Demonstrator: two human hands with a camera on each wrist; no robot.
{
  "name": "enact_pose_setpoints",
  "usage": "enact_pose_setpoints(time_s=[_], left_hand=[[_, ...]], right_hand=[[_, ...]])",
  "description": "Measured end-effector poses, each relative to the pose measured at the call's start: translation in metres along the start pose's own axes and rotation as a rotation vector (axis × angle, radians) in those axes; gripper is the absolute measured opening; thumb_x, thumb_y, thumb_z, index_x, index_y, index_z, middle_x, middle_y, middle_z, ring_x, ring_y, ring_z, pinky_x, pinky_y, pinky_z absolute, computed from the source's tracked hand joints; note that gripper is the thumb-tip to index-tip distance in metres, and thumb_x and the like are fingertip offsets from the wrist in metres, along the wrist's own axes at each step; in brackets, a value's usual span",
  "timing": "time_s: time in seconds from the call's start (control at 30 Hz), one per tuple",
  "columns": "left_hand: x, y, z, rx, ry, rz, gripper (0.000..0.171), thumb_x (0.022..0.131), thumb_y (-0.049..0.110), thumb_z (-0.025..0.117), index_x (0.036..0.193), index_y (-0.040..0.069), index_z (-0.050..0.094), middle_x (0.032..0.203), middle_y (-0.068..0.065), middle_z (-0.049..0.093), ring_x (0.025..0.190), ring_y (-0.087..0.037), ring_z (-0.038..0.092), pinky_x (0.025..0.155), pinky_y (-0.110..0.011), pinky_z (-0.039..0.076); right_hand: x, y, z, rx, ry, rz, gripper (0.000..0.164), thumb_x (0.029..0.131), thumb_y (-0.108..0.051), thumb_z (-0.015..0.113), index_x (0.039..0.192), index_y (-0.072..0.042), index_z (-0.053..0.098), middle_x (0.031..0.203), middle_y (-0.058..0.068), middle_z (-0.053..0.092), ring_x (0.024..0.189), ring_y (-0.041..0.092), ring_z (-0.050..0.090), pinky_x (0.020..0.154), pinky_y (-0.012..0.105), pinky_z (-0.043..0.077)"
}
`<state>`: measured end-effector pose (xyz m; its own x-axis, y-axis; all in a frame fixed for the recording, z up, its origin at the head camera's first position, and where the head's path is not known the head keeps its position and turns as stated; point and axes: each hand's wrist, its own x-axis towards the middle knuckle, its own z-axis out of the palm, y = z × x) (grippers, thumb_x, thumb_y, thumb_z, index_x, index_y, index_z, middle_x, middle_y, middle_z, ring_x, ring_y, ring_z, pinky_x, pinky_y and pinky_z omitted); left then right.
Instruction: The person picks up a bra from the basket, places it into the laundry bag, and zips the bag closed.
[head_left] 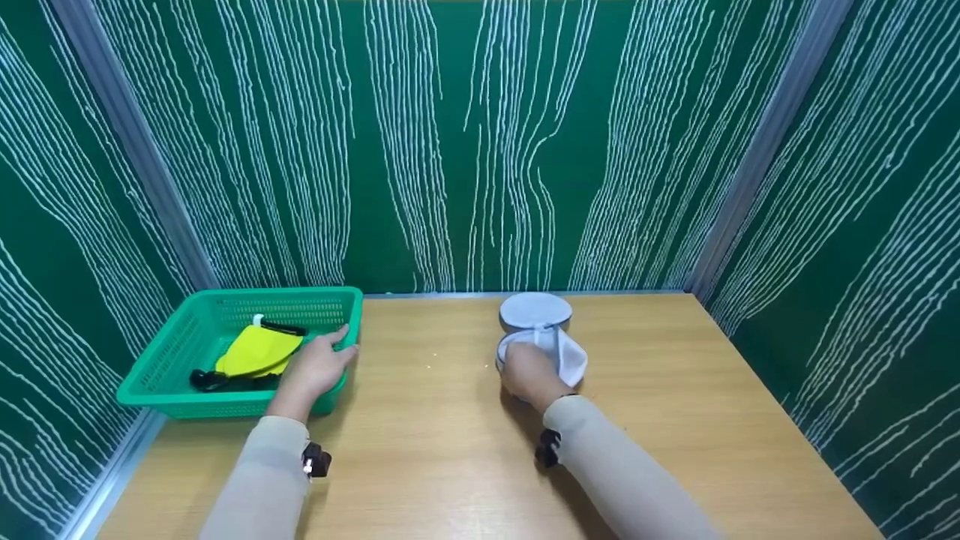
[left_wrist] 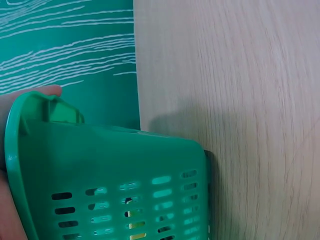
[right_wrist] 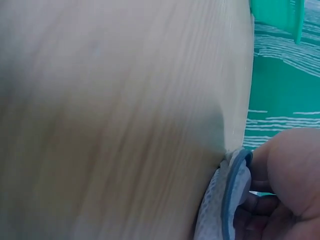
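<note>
The left hand grips the right rim of a green plastic basket, with fingers along the rim. In the left wrist view the hand's edge shows behind the slotted basket wall. A light grey fabric pouch stands on the table with its oval lid folded back. The right hand holds the pouch at its near left side, its fingertips hidden in the head view. In the right wrist view, thumb and curled fingers are at the pouch's grey-piped edge.
Inside the basket lie a folded yellow item, a black item with a white tip and a dark item. The wooden table ends at green walls with white wavy lines.
</note>
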<state>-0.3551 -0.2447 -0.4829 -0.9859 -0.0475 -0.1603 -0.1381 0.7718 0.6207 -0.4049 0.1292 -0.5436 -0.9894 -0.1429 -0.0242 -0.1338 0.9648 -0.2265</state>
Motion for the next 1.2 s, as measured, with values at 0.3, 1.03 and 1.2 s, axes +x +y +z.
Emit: enact_pose_setpoints(time_s=[0.3,1.03,1.2], left_hand=[[0.002,-0.001,-0.001,-0.006,-0.003,0.011,0.071,0.119,0.052,0.052,0.18,0.023,0.03,0.188,-0.019,0.026,0.171,-0.048,0.029,0.136,-0.073,0.03],[0.008,-0.001,-0.001,-0.009,-0.003,0.005,0.07,0.119,0.053,0.05,0.18,0.025,0.031,0.188,-0.019,0.025,0.171,-0.048,0.029,0.137,-0.072,0.028],[0.006,-0.003,-0.001,-0.018,-0.01,-0.011,0.07,0.119,0.054,0.05,0.181,0.027,0.03,0.189,-0.018,0.023,0.172,-0.048,0.027,0.137,-0.073,0.026]], right_hand=[[-0.003,-0.027,0.003,0.026,-0.068,0.019,0.015,0.104,-0.014,0.074,0.09,-0.01,0.068,0.08,0.003,0.065,0.073,0.022,0.061,0.069,0.037,0.057],[-0.012,-0.066,0.009,0.149,-0.094,-0.033,0.017,0.107,-0.02,0.076,0.096,-0.008,0.073,0.082,0.003,0.067,0.074,0.021,0.065,0.068,0.035,0.058],[-0.015,-0.073,0.007,0.17,-0.131,0.004,0.017,0.109,-0.023,0.076,0.104,-0.007,0.074,0.087,0.004,0.069,0.079,0.022,0.067,0.074,0.037,0.061]])
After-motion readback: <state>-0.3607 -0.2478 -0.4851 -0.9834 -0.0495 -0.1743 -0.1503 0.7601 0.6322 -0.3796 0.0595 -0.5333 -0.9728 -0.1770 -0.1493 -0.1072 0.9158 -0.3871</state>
